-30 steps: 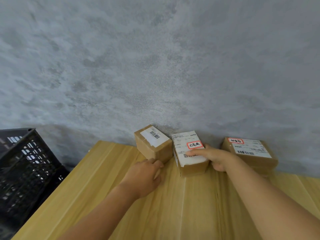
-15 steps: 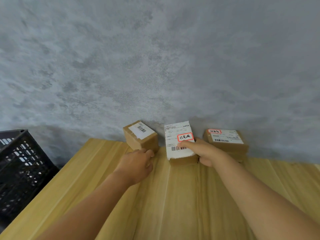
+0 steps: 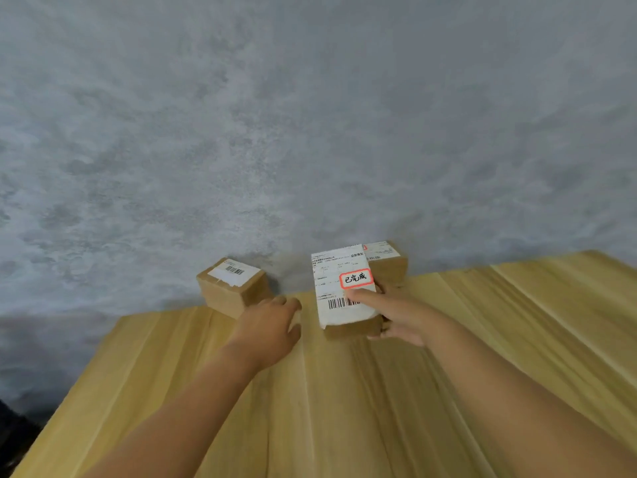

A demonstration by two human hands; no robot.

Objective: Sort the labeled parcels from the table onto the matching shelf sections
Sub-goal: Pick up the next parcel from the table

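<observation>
Middle parcel [image 3: 346, 291]: a brown box with a big white shipping label over its top, barcode near the front edge, and a red-bordered sticker [image 3: 356, 278] with handwritten characters. It sits tilted, front end toward the person, probably just lifted off the wooden table [image 3: 517, 322] or about to be; whether its underside touches the wood cannot be told.

The right hand [image 3: 396, 315] grips this parcel from its right side. The thumb lies across the label just below the sticker, leaving the writing uncovered, likely so the marking can be read and matched to a shelf section. The fingers curl under and around the right edge; their tips are hidden.

The left hand [image 3: 272, 326] is just left of the held parcel, apart from it, palm down, fingers loosely bent and holding nothing. Its fingertips point into the gap between this parcel and the left parcel [image 3: 232, 286], nearly at that box's front corner; contact not certain. My guess is that it either steadies things or reaches for that box next.

The left parcel rests flat at the table's back edge by the grey wall [image 3: 310, 132], white barcode label up. A third parcel [image 3: 387, 262] sits behind the held one, mostly hidden, also against the wall.

No shelf in view; sorting of these three seems only begun.
</observation>
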